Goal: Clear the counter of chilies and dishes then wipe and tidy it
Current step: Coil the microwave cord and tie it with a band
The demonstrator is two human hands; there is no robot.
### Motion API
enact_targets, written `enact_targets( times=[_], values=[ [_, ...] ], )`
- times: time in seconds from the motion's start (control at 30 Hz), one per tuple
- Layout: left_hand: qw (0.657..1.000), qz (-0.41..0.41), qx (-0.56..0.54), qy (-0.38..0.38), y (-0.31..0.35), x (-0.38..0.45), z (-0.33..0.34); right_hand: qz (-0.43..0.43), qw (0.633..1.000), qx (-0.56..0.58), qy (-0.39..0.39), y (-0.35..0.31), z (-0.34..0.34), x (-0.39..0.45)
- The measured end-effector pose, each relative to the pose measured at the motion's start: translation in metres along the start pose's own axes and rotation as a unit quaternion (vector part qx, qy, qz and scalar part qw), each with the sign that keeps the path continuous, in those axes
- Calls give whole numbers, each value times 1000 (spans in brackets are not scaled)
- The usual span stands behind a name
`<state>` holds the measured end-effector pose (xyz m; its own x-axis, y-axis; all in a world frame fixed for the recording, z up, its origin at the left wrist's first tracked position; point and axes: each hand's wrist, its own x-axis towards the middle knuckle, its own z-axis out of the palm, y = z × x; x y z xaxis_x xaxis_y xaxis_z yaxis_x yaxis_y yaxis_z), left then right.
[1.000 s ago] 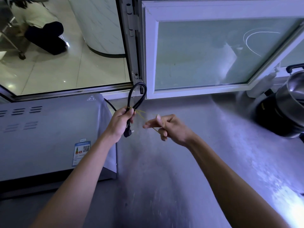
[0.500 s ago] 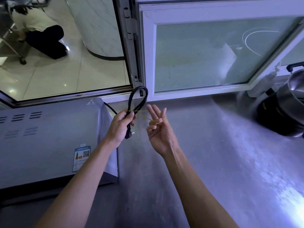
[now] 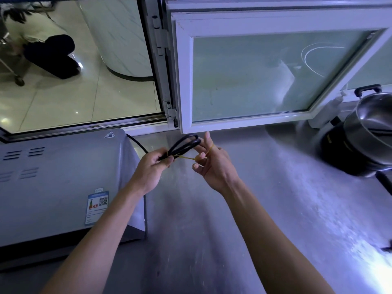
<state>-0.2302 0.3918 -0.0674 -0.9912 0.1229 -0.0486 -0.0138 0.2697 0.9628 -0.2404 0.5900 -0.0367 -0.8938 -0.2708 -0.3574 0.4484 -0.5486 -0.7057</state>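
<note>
Left hand (image 3: 151, 166) clenched round folded black cord (image 3: 184, 146), loop end pointing far and right, over counter (image 3: 212, 230) beside oven (image 3: 59, 183). Right hand (image 3: 212, 164) just right of it, fingers hooking yellow rubber band (image 3: 191, 157) stretched leftward onto cord; probably winding next turn.

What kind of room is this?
Probably a kitchen, maybe a canteen's: a steel counter, a metal pot on a black cooker, and a grey oven-like appliance with a hot-surface warning.
</note>
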Motion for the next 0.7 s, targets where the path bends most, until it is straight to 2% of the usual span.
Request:
enact_targets(
  times=[0.13, 0.23, 0.33, 0.5, 0.6, 0.7],
  values=[
    [992, 36, 119, -11, -1, -2, -1, 5, 997, -80, -8, -2, -10, -4],
    [973, 58, 222, -15, -2, -1, -1, 6, 988, -156, -15, -5, -23, -6],
    [942, 83, 323, -31, -1, 4, -2, 7, 969, -248, -25, -9, -33, -9],
    [879, 167, 444, -46, 3, 6, 1, 3, 946, -324, -2, -7, -42, -5],
    [840, 161, 515, -48, 3, 7, 12, 5, 931, -366, 4, -1, -49, -3],
    [824, 147, 546, -38, 4, 10, 26, -5, 915, -402, 34, 8, -48, 3]
  ],
)
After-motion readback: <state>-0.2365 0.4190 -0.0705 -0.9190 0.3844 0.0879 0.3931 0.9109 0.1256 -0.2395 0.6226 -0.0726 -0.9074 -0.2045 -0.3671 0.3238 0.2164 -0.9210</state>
